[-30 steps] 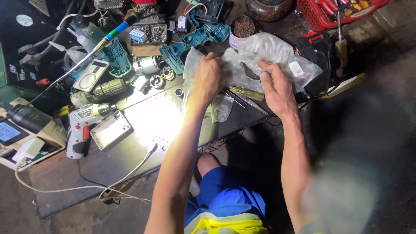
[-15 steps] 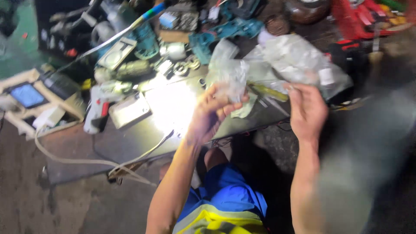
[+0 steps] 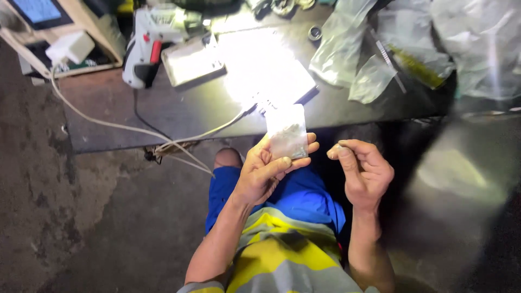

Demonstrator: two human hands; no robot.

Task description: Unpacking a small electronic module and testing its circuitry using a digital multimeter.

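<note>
Bench point(image 3: 179, 116): dark top, running across the upper part of my view; its near edge sits just above my knees.
Light patch point(image 3: 260, 65): bright glare at the middle of the bench, washing out whatever lies under it.
Bags point(image 3: 380, 49): crumpled clear plastic heaped at the bench's far right corner. A second ago both my hands were in among them; now they lie untouched.
Drill point(image 3: 142, 46): white, with a red trigger, toward the bench's far left, just beside a small flat box point(image 3: 191, 64).
Cable point(image 3: 125, 127): pale cord crossing the left of the bench and drooping over its near edge.
Left hand point(image 3: 266, 171): pulled back off the bench to my lap, thumb and fingers closed on the lower half of the pouch, holding it upright.
Right hand point(image 3: 363, 171): also drawn back, just beside the left, thumb and forefinger pinched on something tiny; I cannot tell what it is.
Pouch point(image 3: 286, 133): small clear packet with greyish contents, off the bench now and held over its near edge.
Meaning: I judge the pouch has been picked out of the heap and a piece drawn from it.
</note>
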